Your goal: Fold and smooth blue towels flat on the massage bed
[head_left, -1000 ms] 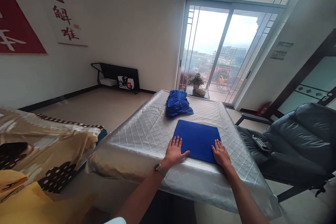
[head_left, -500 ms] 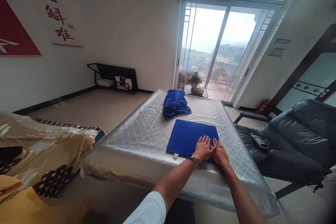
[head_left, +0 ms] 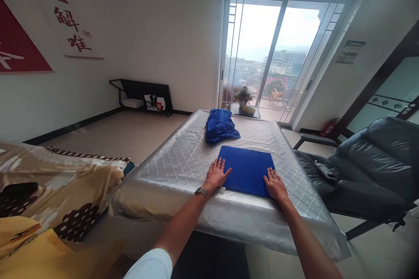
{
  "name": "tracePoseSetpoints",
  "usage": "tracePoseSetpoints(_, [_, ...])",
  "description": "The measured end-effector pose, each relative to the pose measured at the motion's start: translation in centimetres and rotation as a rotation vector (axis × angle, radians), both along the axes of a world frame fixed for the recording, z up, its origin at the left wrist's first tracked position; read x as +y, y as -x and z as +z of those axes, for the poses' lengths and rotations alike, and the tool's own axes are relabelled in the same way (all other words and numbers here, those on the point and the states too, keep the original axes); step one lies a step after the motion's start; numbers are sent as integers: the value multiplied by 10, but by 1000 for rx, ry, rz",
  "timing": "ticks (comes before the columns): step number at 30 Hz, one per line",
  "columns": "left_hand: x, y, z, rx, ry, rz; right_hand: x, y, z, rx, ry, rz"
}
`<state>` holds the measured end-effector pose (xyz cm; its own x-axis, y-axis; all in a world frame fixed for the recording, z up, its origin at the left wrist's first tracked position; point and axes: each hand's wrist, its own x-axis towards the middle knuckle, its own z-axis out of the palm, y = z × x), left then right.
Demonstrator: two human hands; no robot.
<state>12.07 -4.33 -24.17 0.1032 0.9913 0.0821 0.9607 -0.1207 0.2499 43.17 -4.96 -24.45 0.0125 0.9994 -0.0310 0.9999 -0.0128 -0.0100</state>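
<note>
A folded blue cloth (head_left: 247,170) lies flat in a neat rectangle on the silver quilted table cover (head_left: 170,178). My left hand (head_left: 217,173) rests with fingers stretched out along the cloth's left edge. On the opposite edge lies my right hand (head_left: 276,184), its fingers also extended and flat. A small white tag (head_left: 221,190) sticks out at the cloth's near left corner, beside my left wrist. Farther back on the table is a crumpled blue cloth (head_left: 220,125), apart from both hands.
A grey padded armchair (head_left: 376,170) with a phone-like device (head_left: 325,170) on its seat stands at the right. To the left is a sofa with a patterned cover (head_left: 81,178). Beyond the table, a potted plant (head_left: 243,95) sits before the sliding glass door (head_left: 255,52).
My left hand has moved left, from beside my right hand to the folded cloth's left edge. My right hand stays at the right edge. The view has shifted slightly.
</note>
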Motion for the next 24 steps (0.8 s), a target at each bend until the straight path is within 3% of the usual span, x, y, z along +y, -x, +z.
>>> tracePoseSetpoints(8, [-3, 0, -1, -20, 1, 12, 5, -1, 13, -4, 57, 5])
tracePoseSetpoints(14, [-6, 0, 3, -23, -11, 15, 33, -2, 24, 2, 18, 10])
tracePoseSetpoints(20, [-7, -1, 5, -7, 7, 14, 50, 1, 12, 21, -6, 3])
tracePoseSetpoints(24, [4, 1, 12, 14, 82, 33, 51, -2, 1, 27, -23, 4])
